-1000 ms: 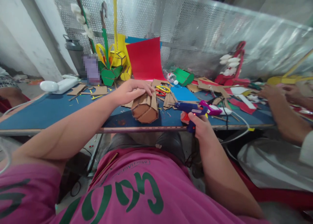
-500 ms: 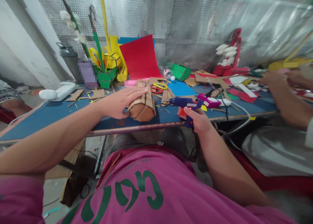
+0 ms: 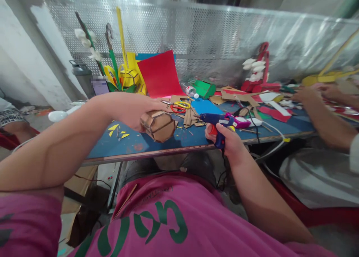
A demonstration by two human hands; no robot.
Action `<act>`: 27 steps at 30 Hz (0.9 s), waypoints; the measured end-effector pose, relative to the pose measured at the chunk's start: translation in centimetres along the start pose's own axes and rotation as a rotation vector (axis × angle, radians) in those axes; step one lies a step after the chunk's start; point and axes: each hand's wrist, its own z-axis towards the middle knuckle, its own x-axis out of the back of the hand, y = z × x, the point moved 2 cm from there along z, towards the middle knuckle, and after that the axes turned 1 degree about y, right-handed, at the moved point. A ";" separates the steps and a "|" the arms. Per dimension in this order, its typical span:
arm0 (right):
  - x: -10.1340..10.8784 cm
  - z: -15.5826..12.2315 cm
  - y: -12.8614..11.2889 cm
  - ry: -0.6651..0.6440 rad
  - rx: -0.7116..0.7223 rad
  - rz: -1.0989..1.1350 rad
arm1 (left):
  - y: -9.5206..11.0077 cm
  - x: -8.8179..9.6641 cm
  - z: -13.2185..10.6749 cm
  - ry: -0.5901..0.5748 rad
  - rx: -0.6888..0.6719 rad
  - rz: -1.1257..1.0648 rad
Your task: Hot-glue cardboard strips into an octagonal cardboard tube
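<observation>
Head view, the only one: my left hand [image 3: 131,109] has its grip closed over the top of the faceted cardboard shell [image 3: 157,125], fingers wrapped across its upper panels, the piece raised just above the blue tabletop [image 3: 134,144] near the front edge. My right hand [image 3: 228,141] has its grip closed around the handle of the blue glue gun [image 3: 215,120], forefinger at the trigger. The gun's long axis runs roughly level, nozzle pointing left toward the shell; the shell lies to the left of the nozzle, near but apart, with a bare strip of tabletop between them. The left hand is on the shell; the right is the nearer to the gun's cord [image 3: 269,129], which trails right and drops over the tabletop edge. Behind the gap lie scissors [image 3: 179,106] and cardboard scraps [image 3: 190,116], close to the nozzle line. Another person's hand [image 3: 308,96] works well apart at the far right. Open room lies in front of the shell, toward my body.
</observation>
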 end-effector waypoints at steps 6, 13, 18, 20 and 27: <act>0.1 -0.3 0.5 0.031 0.023 0.019 | -0.8 -0.9 -3.2 0.306 0.145 0.124; 0.0 -0.1 0.7 0.054 0.022 0.000 | -3.9 -6.9 -6.0 0.781 0.066 0.219; -0.3 -0.2 0.9 0.094 0.025 0.009 | -3.7 -8.0 -5.3 0.829 0.059 0.164; -0.3 -0.3 1.2 0.103 0.021 0.014 | -3.8 -8.5 -5.2 0.842 0.093 0.155; -0.3 -0.6 1.9 0.147 -0.034 0.011 | -4.8 -9.9 -5.3 0.815 0.081 0.082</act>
